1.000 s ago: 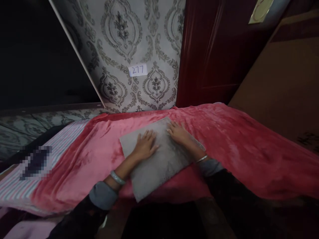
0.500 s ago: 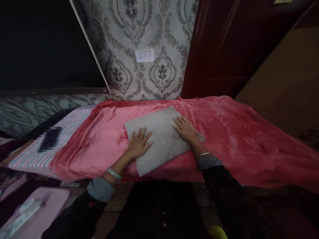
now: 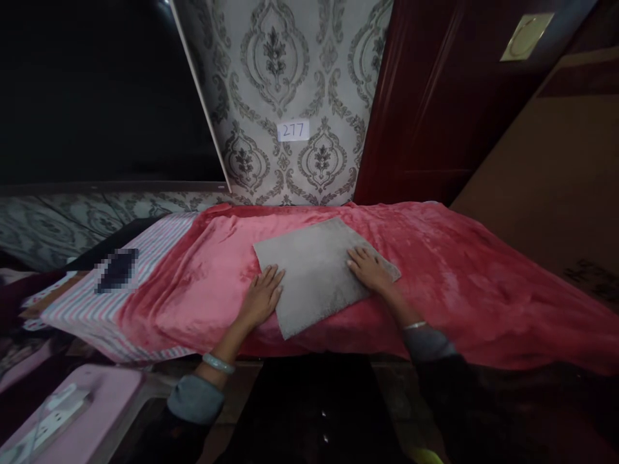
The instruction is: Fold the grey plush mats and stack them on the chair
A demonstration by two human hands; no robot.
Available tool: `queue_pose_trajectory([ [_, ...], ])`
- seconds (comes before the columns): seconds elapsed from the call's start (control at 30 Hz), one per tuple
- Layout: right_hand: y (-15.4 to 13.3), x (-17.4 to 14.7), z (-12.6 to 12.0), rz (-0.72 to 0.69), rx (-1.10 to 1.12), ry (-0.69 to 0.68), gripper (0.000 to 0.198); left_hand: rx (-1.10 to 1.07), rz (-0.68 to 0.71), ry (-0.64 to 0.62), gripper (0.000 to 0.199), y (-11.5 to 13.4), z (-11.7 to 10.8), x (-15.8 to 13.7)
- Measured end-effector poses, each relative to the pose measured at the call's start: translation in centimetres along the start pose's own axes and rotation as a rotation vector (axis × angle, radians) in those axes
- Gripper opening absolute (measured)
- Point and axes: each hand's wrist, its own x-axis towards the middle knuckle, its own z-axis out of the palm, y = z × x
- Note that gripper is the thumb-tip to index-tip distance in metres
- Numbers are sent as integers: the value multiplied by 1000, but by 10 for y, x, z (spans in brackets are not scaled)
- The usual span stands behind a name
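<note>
A grey cloth [image 3: 319,274], plush like a towel, lies flat and slightly turned on the pink-red blanket [image 3: 449,277]. At its left edge rests my left hand [image 3: 264,296], palm down with the fingers stretched out; the fingertips touch the cloth's border. My right hand [image 3: 370,267] lies flat near the cloth's right side, fingers extended over its surface. Neither hand grips anything. The cloth's right corner shows beyond my right hand.
A striped sheet [image 3: 159,251] with a blurred dark item [image 3: 117,270] is at left. Below it, a pink stool [image 3: 104,399] holds a white power strip [image 3: 58,419]. A large dark screen [image 3: 106,96] and a cardboard box [image 3: 556,187] flank the blanket, with a numbered label [image 3: 293,130] on the wall.
My left hand has slid from the cloth's surface out to its left edge. My right hand has shifted slightly toward me along the right side. The view has tilted a little.
</note>
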Motion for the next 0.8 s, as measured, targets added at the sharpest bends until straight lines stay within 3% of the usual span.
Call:
queue_pose_trajectory([
  [0.07, -16, -29, 13, -51, 10, 45, 51, 10, 6, 12, 55, 1, 0, 0],
  [0.23, -62, -110, 59, -337, 8, 229, 53, 17, -9, -4, 63, 4, -2, -2],
  [0.33, -74, -136, 69, -441, 66, 259, 54, 25, -26, -16, 62, 7, -8, -1],
  [0.43, -72, -128, 58, -472, 132, 271, 47, 64, -63, 5, 55, 22, -17, 4],
  [0.53, -58, -94, 34, -330, 128, 322, 48, 106, -19, 58, 52, 50, -20, 8],
  [0.67, -29, -49, 12, -45, 7, 287, 53, 130, 103, 3, 60, 83, -3, 4],
  [0.8, -8, -36, 17, 23, -73, 199, 53, 144, 92, 28, 61, 83, 17, -7],
])
